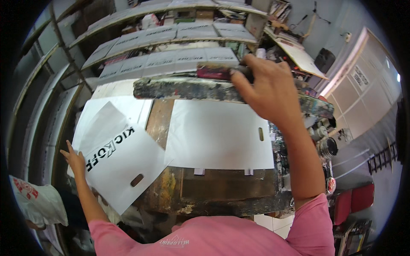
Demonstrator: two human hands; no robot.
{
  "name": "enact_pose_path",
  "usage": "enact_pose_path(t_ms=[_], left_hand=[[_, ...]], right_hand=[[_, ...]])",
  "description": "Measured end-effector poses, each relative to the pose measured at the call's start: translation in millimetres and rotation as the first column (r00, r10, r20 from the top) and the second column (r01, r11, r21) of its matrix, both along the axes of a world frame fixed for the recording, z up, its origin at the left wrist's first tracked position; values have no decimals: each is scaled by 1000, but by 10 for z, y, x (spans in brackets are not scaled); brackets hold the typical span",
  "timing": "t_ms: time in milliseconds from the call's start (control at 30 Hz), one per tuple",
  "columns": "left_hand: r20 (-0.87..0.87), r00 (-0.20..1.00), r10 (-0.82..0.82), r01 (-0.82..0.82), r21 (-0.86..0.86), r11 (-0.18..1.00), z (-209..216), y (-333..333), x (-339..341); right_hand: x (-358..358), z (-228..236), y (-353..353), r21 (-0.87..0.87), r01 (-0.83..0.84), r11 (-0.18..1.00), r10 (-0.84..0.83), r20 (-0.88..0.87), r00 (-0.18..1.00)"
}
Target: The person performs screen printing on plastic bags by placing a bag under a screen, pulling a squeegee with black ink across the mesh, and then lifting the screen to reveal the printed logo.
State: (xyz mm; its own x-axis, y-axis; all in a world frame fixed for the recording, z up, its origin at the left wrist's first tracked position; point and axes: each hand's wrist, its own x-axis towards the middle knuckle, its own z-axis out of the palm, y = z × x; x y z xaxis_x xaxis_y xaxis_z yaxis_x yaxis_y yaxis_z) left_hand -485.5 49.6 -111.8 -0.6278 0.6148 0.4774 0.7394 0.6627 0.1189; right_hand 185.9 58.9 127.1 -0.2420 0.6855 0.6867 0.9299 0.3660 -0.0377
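Note:
My left hand [76,161] is open, its fingers spread, beside the left edge of a white bag [124,164] with black printed lettering and an oval handle hole. The bag lies tilted, partly over a stack of white sheets [139,104]. My right hand [273,87] is closed over the near bar of a paint-stained screen-printing frame [183,88], seen almost edge-on. A dark, pink-stained squeegee [213,71] rests along the frame, reaching under my right fingers; its far part is hidden. Below the frame, a blank white bag [218,134] lies flat, its handle hole to the right.
Shelves [166,40] at the back carry rows of printed white bags. The worktable [226,187] is wooden and paint-stained. Cans [328,147] crowd its right side, near red chairs [354,202]. Another person's white shirt [38,200] shows at the lower left.

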Motion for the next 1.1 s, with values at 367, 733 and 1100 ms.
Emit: enact_pose_path(t_ms=[367,733,1100], left_hand=[[0,-886,-464,-303,758,578,231,-1242,4147],[618,-773,-146,48,286,957,-1022,-1491,3840],[730,-671,-130,2,177,984,-1050,-1618,3887]], right_hand=[[-242,-1071,-981,-350,152,924,-76,221,972],[-126,-2622,-1286,-739,-81,669,113,-7,994],[151,-3041,389,-503,-120,856,162,40,986]])
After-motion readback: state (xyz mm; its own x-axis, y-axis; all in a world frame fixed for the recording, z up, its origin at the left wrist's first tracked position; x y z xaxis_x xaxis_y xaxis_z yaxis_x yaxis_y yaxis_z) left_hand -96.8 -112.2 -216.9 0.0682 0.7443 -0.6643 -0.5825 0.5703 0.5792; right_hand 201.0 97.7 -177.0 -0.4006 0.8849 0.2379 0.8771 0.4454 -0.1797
